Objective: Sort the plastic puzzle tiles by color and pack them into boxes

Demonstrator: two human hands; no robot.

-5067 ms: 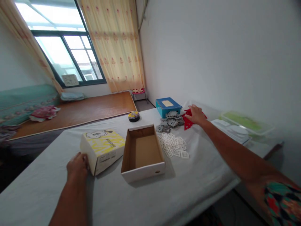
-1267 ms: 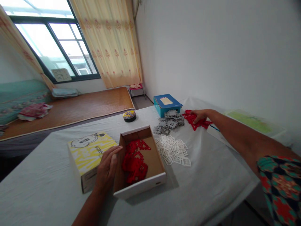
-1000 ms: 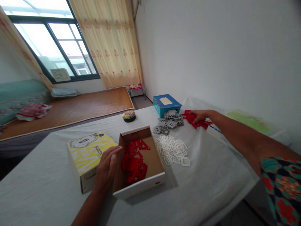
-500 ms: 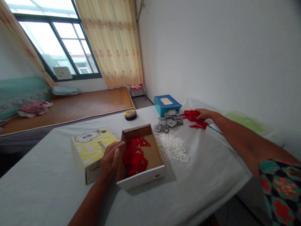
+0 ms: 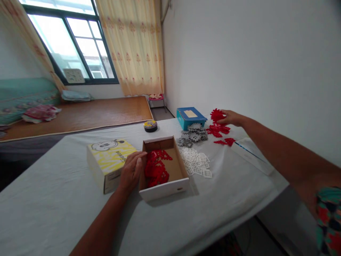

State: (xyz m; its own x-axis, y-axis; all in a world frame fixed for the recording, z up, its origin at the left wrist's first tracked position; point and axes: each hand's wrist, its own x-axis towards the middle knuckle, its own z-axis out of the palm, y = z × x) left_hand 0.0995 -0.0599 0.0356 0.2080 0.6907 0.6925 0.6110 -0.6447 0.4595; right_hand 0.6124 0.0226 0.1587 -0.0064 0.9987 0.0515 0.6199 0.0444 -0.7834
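Note:
An open cardboard box [image 5: 170, 187] sits on the white-covered table [image 5: 66, 199] with several red cut-out pieces [image 5: 156, 169] inside. My left hand [image 5: 131, 170] rests flat on the box's left wall, fingers stretched out. My right hand [image 5: 231, 117] is raised at the far right, pinching a red cut-out piece [image 5: 216, 115] lifted off the table. More red pieces [image 5: 220, 129] lie below it. Grey cut-out pieces [image 5: 193, 134] and white cut-out pieces [image 5: 196, 165] lie in piles between the box and my right hand.
A yellow box lid [image 5: 112, 161] with a cartoon mouse lies left of the box. A blue box [image 5: 191, 117] and a small round tin [image 5: 150, 126] stand at the far edge. A flat white package [image 5: 253, 154] lies right. Beyond is a bed platform and window.
Red pieces have appeared in the box since the oldest frame. My left hand moved from the lid to the box wall. My right hand just lifted a red piece off the pile.

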